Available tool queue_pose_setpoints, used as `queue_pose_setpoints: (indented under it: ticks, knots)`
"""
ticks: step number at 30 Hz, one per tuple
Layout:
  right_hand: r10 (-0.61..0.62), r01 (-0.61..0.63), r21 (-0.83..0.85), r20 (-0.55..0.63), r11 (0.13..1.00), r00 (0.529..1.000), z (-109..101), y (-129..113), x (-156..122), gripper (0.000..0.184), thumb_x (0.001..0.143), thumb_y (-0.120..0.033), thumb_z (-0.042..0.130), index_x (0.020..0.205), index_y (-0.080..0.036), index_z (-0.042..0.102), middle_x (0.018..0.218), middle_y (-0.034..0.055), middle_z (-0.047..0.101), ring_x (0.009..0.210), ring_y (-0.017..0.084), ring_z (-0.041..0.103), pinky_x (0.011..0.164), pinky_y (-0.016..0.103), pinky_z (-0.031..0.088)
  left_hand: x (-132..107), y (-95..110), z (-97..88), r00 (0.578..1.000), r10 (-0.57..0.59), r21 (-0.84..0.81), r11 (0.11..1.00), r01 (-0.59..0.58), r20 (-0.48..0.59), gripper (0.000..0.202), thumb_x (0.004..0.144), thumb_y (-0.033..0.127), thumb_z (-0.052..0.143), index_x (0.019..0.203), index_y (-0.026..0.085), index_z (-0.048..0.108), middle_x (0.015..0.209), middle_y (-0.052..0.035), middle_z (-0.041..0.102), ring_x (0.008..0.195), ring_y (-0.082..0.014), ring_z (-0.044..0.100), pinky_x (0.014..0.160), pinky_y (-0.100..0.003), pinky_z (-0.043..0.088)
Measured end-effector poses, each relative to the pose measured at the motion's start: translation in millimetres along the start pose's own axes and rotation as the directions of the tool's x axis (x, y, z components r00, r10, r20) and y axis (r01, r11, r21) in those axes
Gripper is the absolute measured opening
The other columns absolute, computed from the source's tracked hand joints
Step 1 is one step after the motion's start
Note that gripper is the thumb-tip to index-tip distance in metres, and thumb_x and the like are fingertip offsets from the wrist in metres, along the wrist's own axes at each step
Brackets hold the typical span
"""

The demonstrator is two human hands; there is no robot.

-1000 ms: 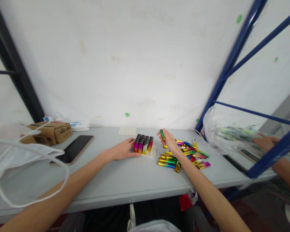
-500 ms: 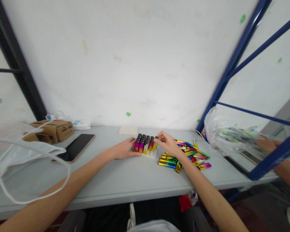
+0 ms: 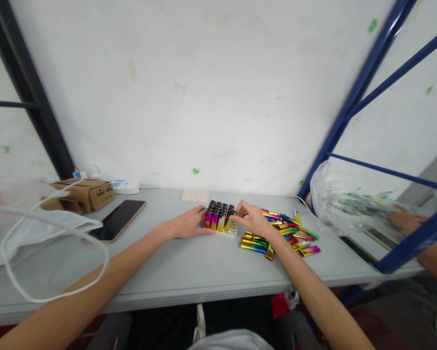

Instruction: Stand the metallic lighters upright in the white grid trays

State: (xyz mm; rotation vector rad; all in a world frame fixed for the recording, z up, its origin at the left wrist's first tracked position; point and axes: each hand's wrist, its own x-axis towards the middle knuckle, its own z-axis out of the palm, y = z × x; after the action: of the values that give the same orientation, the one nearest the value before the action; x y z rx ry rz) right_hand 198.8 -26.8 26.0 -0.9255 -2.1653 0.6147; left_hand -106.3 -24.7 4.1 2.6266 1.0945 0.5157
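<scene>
A white tray (image 3: 232,233) on the grey table (image 3: 189,267) holds several upright metallic lighters (image 3: 218,217) with black caps. My left hand (image 3: 187,224) rests against the tray's left side, fingers curled on the edge. My right hand (image 3: 253,219) is at the tray's right side, pinching a green lighter (image 3: 230,222) that stands in a slot. A heap of loose rainbow-coloured lighters (image 3: 280,234) lies just right of the tray.
A phone (image 3: 118,220) lies at the left, with a cardboard box (image 3: 85,193) and power strip (image 3: 125,184) behind it. An empty white tray (image 3: 195,195) sits near the wall. A clear plastic bag (image 3: 344,204) and another person's hand (image 3: 404,218) are at the right, behind blue frame bars.
My right hand carried a green lighter from above the loose heap leftwards to the tray and lowered it into a slot. My left hand stayed at the tray.
</scene>
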Motion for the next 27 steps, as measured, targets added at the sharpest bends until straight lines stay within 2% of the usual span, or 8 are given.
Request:
queue_pose_setpoints:
  ticks: [3, 9, 11, 14, 17, 19, 23, 27]
  knots:
    - [0.008, -0.008, -0.007, 0.009, 1.0, 1.0, 1, -2, 0, 0.037, 0.093, -0.056, 0.074, 0.093, -0.023, 0.057, 0.072, -0.0029, 0.067, 0.065, 0.017, 0.062, 0.063, 0.029, 0.046, 0, 0, -0.1, 1.0, -0.019, 0.008, 1.0, 0.019, 0.012, 0.071, 0.095, 0.076, 0.06, 0.138, 0.019, 0.062, 0.148, -0.0157, 0.057, 0.138, -0.0352, 0.056, 0.123, -0.043, 0.041]
    - [-0.019, 0.031, -0.094, 0.13, 0.995, 0.991, -2, -6, 1, 0.043, 0.093, -0.058, 0.073, 0.077, -0.021, 0.061, 0.071, -0.0013, 0.067, 0.064, 0.015, 0.058, 0.061, 0.027, 0.041, 0, 4, -2.8, 0.999, -0.043, -0.003, 0.999, 0.043, 0.025, 0.074, 0.094, 0.073, 0.063, 0.142, 0.017, 0.06, 0.152, -0.0173, 0.056, 0.141, -0.0363, 0.055, 0.125, -0.044, 0.039]
    - [-0.002, 0.012, -0.144, 0.072, 0.99, 0.997, -12, -3, 1, 0.045, 0.099, -0.059, 0.064, 0.076, -0.021, 0.062, 0.067, -0.0011, 0.065, 0.063, 0.015, 0.057, 0.062, 0.027, 0.04, 0, 4, -3.5, 0.998, -0.048, 0.0, 0.999, 0.048, 0.032, 0.074, 0.095, 0.073, 0.063, 0.142, 0.017, 0.06, 0.153, -0.0172, 0.055, 0.141, -0.0359, 0.055, 0.125, -0.044, 0.039]
    - [0.014, -0.041, -0.284, -0.096, 0.958, 0.995, -38, 11, 0, 0.048, 0.106, -0.057, 0.051, 0.076, -0.021, 0.063, 0.069, 0.0009, 0.066, 0.064, 0.017, 0.056, 0.067, 0.03, 0.042, 0, 4, -3.5, 0.999, -0.034, 0.003, 0.999, 0.034, 0.02, 0.072, 0.095, 0.074, 0.063, 0.141, 0.019, 0.06, 0.152, -0.0157, 0.056, 0.14, -0.0356, 0.056, 0.125, -0.044, 0.039]
    - [0.052, -0.128, -0.383, -0.202, 0.915, 0.978, -64, 31, -7, 0.039, 0.102, -0.053, 0.059, 0.083, -0.021, 0.069, 0.079, 0.0055, 0.071, 0.072, 0.02, 0.06, 0.074, 0.033, 0.045, 1, 3, -3.0, 0.999, -0.04, -0.005, 0.999, 0.04, 0.021, 0.072, 0.094, 0.076, 0.063, 0.137, 0.018, 0.063, 0.151, -0.0164, 0.056, 0.141, -0.0366, 0.055, 0.125, -0.045, 0.039]
    - [0.099, -0.155, -0.378, -0.164, 0.912, 0.981, -78, 43, -12, 0.034, 0.097, -0.051, 0.067, 0.084, -0.02, 0.074, 0.083, 0.008, 0.074, 0.077, 0.023, 0.064, 0.078, 0.034, 0.048, 1, 3, -2.8, 0.999, -0.042, -0.017, 0.999, 0.042, 0.02, 0.072, 0.093, 0.077, 0.062, 0.135, 0.019, 0.064, 0.152, -0.0165, 0.056, 0.141, -0.0371, 0.055, 0.125, -0.046, 0.039]
    - [0.203, -0.188, -0.273, 0.029, 0.943, 0.979, -90, 54, -20, 0.033, 0.084, -0.054, 0.079, 0.089, -0.022, 0.082, 0.091, 0.0074, 0.078, 0.083, 0.025, 0.068, 0.08, 0.036, 0.052, 0, 2, -2.5, 1.0, -0.024, -0.029, 0.999, 0.025, 0.014, 0.071, 0.093, 0.078, 0.062, 0.135, 0.02, 0.064, 0.151, -0.0149, 0.057, 0.14, -0.0366, 0.055, 0.125, -0.046, 0.039]
    - [0.199, -0.157, -0.258, 0.144, 0.953, 0.969, -91, 55, -22, 0.025, 0.073, -0.046, 0.088, 0.083, -0.024, 0.083, 0.091, 0.0057, 0.079, 0.09, 0.027, 0.069, 0.089, 0.038, 0.052, 1, 3, -2.7, 0.999, -0.042, -0.014, 0.999, 0.042, 0.026, 0.073, 0.094, 0.077, 0.062, 0.137, 0.018, 0.063, 0.153, -0.0169, 0.055, 0.143, -0.0376, 0.053, 0.126, -0.046, 0.038]
